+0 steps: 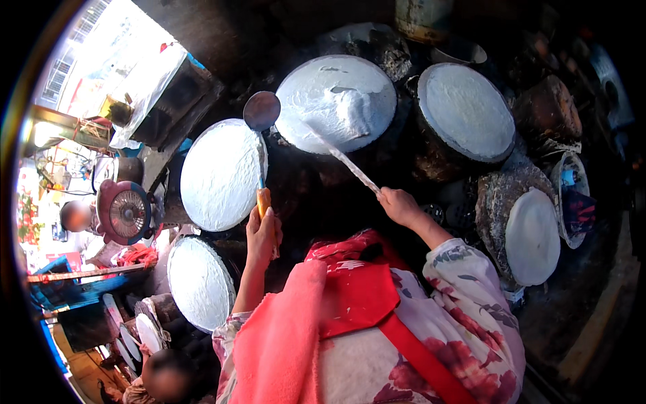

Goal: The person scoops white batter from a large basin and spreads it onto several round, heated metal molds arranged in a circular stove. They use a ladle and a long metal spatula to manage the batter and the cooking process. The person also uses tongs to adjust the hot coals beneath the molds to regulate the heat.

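My left hand (262, 232) grips the wooden handle of a ladle (262, 111), whose dark round bowl is raised between two white-coated round griddles, the left one (215, 178) and the top one (316, 87). My right hand (400, 209) holds a long, pale stick (350, 161) reaching up over the top griddle, where part of the white layer is wrinkled into a raised heap. A third coated griddle (464, 111) is at upper right, another (198, 279) at lower left. A pale round sheet (531, 236) lies on a crusted round base at right.
A pink fan (124, 212) stands at left beside a blue ledge (81, 286). Two other people (77, 217) (168, 377) are on the left, one lower down near stacked white discs (148, 333). A bowl with cloth (572, 198) is at far right; a cylindrical container (417, 20) is at the back.
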`<state>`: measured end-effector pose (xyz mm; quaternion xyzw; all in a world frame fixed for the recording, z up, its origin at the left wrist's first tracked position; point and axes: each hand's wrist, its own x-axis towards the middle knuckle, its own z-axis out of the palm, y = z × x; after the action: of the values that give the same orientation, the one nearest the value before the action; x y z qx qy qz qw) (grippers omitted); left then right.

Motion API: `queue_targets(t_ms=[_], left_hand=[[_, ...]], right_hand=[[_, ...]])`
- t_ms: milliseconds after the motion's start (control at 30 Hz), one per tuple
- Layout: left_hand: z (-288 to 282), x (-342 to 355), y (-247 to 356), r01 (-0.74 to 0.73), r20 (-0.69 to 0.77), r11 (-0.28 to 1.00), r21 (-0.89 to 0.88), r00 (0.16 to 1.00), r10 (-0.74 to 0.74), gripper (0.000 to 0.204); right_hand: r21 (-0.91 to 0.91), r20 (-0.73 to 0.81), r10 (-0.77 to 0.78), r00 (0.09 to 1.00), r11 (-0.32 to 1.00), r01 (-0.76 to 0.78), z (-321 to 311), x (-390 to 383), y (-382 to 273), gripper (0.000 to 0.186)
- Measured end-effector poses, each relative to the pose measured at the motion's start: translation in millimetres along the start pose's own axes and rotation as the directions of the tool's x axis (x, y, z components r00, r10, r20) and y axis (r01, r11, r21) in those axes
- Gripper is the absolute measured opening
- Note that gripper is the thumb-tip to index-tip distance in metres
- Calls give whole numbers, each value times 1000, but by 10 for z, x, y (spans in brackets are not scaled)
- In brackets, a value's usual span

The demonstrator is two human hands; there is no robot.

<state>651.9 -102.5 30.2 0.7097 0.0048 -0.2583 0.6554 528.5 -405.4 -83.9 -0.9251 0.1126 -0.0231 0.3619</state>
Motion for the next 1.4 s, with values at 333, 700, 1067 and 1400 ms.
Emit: queue_targets(t_ms=[333, 700, 1067, 1400], left_hand=[[246, 148, 28, 66, 59, 997, -32, 996, -64, 30], [529, 125, 120, 104, 25, 993, -55, 994, -102, 31], [473, 137, 106, 162, -22, 978, -134, 986, -167, 36], [598, 199, 218, 228, 64, 953, -197, 973, -220, 33]], right_hand=[[-4, 27, 59, 998, 998, -59, -285, 104, 458, 22], [-159, -254, 185, 950, 960, -229, -707, 1693, 919, 25], [-103, -318, 293, 902, 935, -340, -631, 948, 528, 20], [-182, -122, 196, 973, 959, -216, -466, 1319, 46, 17]])
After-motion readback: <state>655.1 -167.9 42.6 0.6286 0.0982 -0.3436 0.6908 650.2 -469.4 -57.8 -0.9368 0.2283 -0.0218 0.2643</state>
